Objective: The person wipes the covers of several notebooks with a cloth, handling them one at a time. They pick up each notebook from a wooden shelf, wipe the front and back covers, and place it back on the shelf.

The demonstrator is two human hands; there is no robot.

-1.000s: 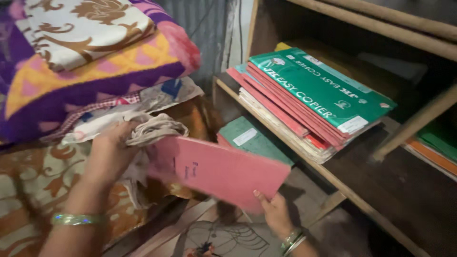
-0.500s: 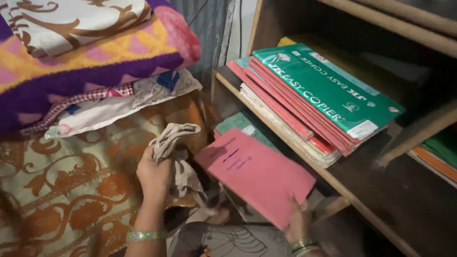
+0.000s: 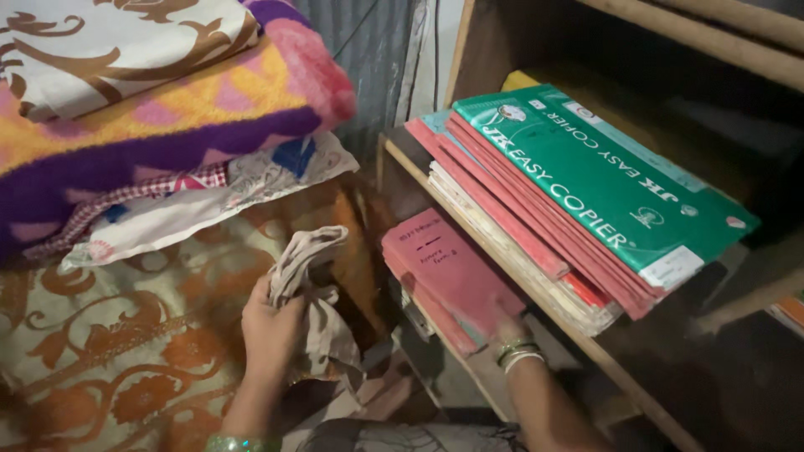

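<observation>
My left hand [image 3: 270, 325] grips a crumpled beige cloth [image 3: 307, 283] over a patterned orange bedcover. My right hand [image 3: 502, 322], blurred and with bangles at the wrist, rests on a pink file folder [image 3: 448, 268]. That folder lies flat on a lower wooden shelf, on top of other files. Just above it, on the upper shelf, sits a stack of pink and red folders [image 3: 536, 230] topped by a green paper packet [image 3: 607, 180].
Folded blankets [image 3: 151, 100] in purple, yellow, pink and white are piled at the upper left on the orange bedcover [image 3: 117, 335]. The wooden shelf unit [image 3: 670, 393] fills the right side, with a corrugated metal wall [image 3: 377, 50] behind.
My right hand has carried the pink folder from mid-air down and in onto the lower shelf. My left hand, with the cloth, has barely moved. The camera has shifted slightly right.
</observation>
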